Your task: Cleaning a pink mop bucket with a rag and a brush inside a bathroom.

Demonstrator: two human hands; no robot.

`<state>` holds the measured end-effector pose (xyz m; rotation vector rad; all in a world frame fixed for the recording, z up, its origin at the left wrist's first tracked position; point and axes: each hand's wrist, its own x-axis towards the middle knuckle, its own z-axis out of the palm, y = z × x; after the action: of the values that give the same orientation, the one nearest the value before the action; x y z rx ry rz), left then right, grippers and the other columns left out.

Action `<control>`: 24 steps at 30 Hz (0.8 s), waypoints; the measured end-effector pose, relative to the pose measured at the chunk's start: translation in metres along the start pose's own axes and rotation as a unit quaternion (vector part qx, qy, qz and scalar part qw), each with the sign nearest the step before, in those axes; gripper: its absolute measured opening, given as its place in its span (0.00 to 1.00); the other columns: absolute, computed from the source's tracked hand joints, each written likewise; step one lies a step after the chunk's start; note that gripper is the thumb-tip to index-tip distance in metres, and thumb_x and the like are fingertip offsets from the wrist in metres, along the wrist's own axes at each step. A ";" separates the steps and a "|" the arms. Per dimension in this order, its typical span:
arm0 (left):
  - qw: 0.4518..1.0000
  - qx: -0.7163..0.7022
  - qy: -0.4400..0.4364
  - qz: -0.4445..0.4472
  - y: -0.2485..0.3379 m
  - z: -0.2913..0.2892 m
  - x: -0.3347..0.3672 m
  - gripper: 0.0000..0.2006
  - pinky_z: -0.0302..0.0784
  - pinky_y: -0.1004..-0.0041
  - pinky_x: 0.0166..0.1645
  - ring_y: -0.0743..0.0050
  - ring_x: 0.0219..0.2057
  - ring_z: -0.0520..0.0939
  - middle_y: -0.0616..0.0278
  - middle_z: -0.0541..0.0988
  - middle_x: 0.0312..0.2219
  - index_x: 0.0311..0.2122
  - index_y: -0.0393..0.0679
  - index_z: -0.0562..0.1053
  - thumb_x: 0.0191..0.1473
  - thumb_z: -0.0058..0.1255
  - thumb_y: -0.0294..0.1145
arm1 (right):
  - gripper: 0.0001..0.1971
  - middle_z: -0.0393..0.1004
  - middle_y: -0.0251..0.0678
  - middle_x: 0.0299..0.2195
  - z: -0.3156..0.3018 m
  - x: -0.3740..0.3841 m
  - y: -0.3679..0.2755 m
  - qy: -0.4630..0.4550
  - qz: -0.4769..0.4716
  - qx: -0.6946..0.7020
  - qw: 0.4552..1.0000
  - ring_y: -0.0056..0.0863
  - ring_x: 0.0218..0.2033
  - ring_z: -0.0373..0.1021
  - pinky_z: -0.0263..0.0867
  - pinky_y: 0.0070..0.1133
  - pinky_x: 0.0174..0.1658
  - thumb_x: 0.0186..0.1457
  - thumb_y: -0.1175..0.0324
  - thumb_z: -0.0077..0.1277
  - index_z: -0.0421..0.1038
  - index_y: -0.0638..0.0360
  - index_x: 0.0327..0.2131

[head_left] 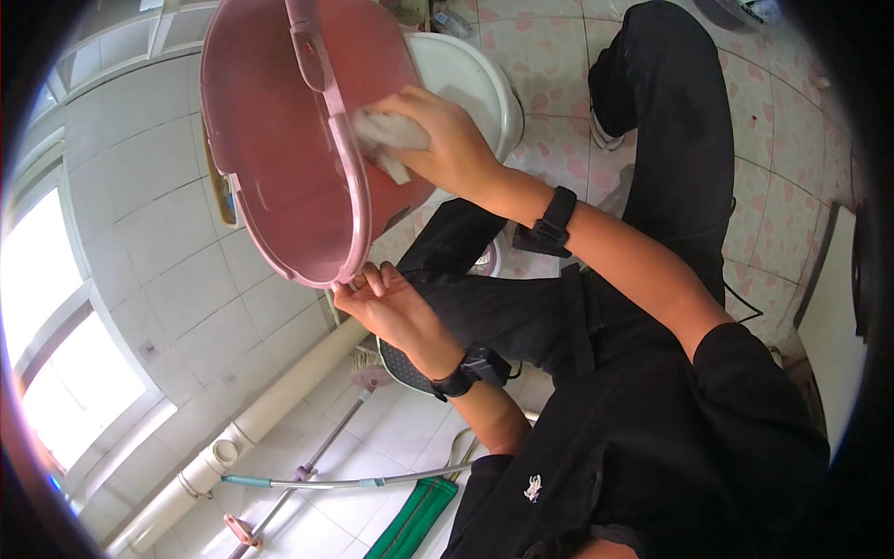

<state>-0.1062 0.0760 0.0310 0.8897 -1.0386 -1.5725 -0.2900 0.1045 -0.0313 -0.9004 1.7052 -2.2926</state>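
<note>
A pink plastic bucket [289,168] is tipped so that its mouth faces left, and its inside shows. My left hand [386,307] has its fingers closed on the bucket's rim at the near end. Higher up, my right hand [438,135] grips a greyish-white cloth [391,132], pressed against the bucket's outer side just below the rim. Motion blurs the cloth somewhat. Both wrists wear black straps. Behind the bucket is a white rounded fixture [475,84], partly hidden by it.
A cream pipe [223,447] runs along the foot of the white tiled wall [140,205]. Mop poles [326,447] and a green mop pad [414,522] lie at lower left. My black-trousered legs [675,112] stretch over the pink-patterned floor [535,56]. A white panel [827,307] stands at right.
</note>
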 end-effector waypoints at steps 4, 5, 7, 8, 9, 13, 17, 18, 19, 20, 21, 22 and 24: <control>1.000 -0.006 -0.004 0.009 0.000 -0.001 0.001 0.08 0.63 0.78 0.26 0.85 0.19 0.62 0.69 0.67 0.26 0.36 0.44 0.65 0.66 0.39 0.36 | 0.17 0.76 0.35 0.41 -0.010 -0.023 0.037 -0.055 0.054 -0.127 0.989 0.41 0.42 0.72 0.69 0.29 0.44 0.46 0.67 0.61 0.76 0.53 0.43; 1.000 -0.004 -0.002 0.008 0.001 -0.005 0.000 0.08 0.63 0.78 0.26 0.85 0.19 0.62 0.69 0.67 0.26 0.36 0.44 0.65 0.66 0.39 0.36 | 0.15 0.76 0.34 0.39 -0.015 -0.027 0.041 -0.088 0.086 -0.171 0.978 0.41 0.41 0.72 0.69 0.31 0.43 0.47 0.66 0.59 0.76 0.52 0.42; 1.000 -0.016 -0.019 0.011 0.000 -0.006 0.004 0.09 0.62 0.79 0.26 0.85 0.19 0.62 0.69 0.67 0.25 0.35 0.44 0.65 0.66 0.38 0.36 | 0.15 0.76 0.34 0.39 -0.023 -0.033 0.061 -0.106 0.083 -0.180 0.974 0.41 0.40 0.72 0.69 0.31 0.41 0.48 0.67 0.58 0.77 0.52 0.42; 1.000 -0.016 -0.022 0.009 0.000 -0.002 0.004 0.09 0.62 0.79 0.26 0.85 0.19 0.62 0.69 0.67 0.25 0.35 0.44 0.65 0.66 0.38 0.36 | 0.14 0.75 0.34 0.38 -0.026 -0.030 0.059 -0.128 0.083 -0.188 0.970 0.40 0.39 0.72 0.69 0.31 0.40 0.48 0.67 0.57 0.77 0.52 0.41; 1.000 -0.002 -0.004 0.013 0.001 0.002 0.003 0.09 0.61 0.79 0.26 0.85 0.19 0.62 0.69 0.67 0.24 0.35 0.44 0.65 0.67 0.38 0.36 | 0.14 0.75 0.34 0.38 -0.024 -0.027 0.056 -0.126 0.084 -0.189 0.970 0.40 0.39 0.72 0.69 0.31 0.40 0.48 0.67 0.57 0.77 0.52 0.41; 1.000 0.000 0.021 0.016 0.002 -0.002 0.004 0.10 0.61 0.78 0.26 0.84 0.19 0.61 0.69 0.66 0.23 0.34 0.44 0.64 0.67 0.37 0.37 | 0.19 0.75 0.32 0.38 -0.008 -0.002 0.007 -0.042 0.030 -0.120 0.991 0.40 0.39 0.72 0.68 0.30 0.39 0.43 0.72 0.58 0.76 0.51 0.43; 1.000 0.003 0.004 -0.001 0.002 -0.008 0.008 0.10 0.59 0.78 0.25 0.83 0.19 0.60 0.69 0.66 0.22 0.33 0.44 0.65 0.66 0.38 0.37 | 0.24 0.74 0.28 0.40 -0.007 0.000 0.015 -0.049 -0.054 -0.139 0.988 0.40 0.36 0.74 0.71 0.30 0.37 0.39 0.74 0.60 0.74 0.48 0.45; 1.000 0.003 0.012 -0.001 0.001 -0.008 0.008 0.10 0.59 0.77 0.25 0.83 0.19 0.59 0.69 0.66 0.22 0.33 0.44 0.65 0.66 0.38 0.37 | 0.24 0.73 0.29 0.40 -0.009 -0.005 0.029 -0.056 -0.072 -0.161 0.983 0.40 0.34 0.74 0.72 0.30 0.35 0.40 0.74 0.59 0.74 0.48 0.45; 1.000 0.002 0.018 -0.002 0.001 -0.007 0.007 0.10 0.58 0.77 0.25 0.83 0.19 0.59 0.68 0.66 0.22 0.33 0.44 0.65 0.66 0.38 0.37 | 0.24 0.73 0.29 0.40 -0.014 -0.010 0.047 -0.056 -0.074 -0.160 0.983 0.40 0.34 0.74 0.72 0.30 0.35 0.40 0.74 0.59 0.74 0.48 0.45; 1.000 0.001 0.017 -0.001 -0.001 -0.003 0.006 0.10 0.58 0.77 0.25 0.83 0.19 0.59 0.68 0.66 0.22 0.33 0.44 0.65 0.66 0.38 0.37 | 0.23 0.73 0.29 0.40 -0.023 -0.017 0.067 -0.097 -0.066 -0.258 0.959 0.40 0.34 0.75 0.72 0.30 0.35 0.41 0.75 0.59 0.74 0.47 0.45; 1.000 0.008 0.021 0.006 -0.002 -0.002 0.005 0.10 0.58 0.79 0.24 0.83 0.18 0.59 0.69 0.66 0.23 0.34 0.44 0.65 0.66 0.38 0.37 | 0.23 0.73 0.30 0.40 -0.028 -0.021 0.072 -0.139 -0.056 -0.352 0.924 0.39 0.33 0.75 0.73 0.30 0.34 0.41 0.75 0.59 0.73 0.47 0.45; 0.999 0.016 0.025 0.013 -0.002 0.000 0.004 0.09 0.57 0.80 0.23 0.84 0.18 0.59 0.70 0.67 0.23 0.34 0.45 0.65 0.66 0.38 0.37 | 0.23 0.73 0.30 0.40 -0.031 -0.026 0.077 -0.139 -0.056 -0.352 0.924 0.39 0.33 0.75 0.73 0.30 0.34 0.41 0.75 0.59 0.73 0.47 0.45; 1.000 0.011 0.022 0.010 -0.002 -0.001 0.003 0.09 0.57 0.80 0.23 0.84 0.18 0.59 0.70 0.67 0.23 0.34 0.45 0.65 0.67 0.38 0.37 | 0.22 0.73 0.30 0.38 -0.035 -0.027 0.071 -0.166 -0.044 -0.392 0.904 0.39 0.33 0.75 0.73 0.30 0.34 0.43 0.75 0.58 0.73 0.46 0.45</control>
<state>-0.1062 0.0733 0.0285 0.9227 -1.0328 -1.5195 -0.3027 0.1208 -0.1124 -1.4098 2.4575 -1.3150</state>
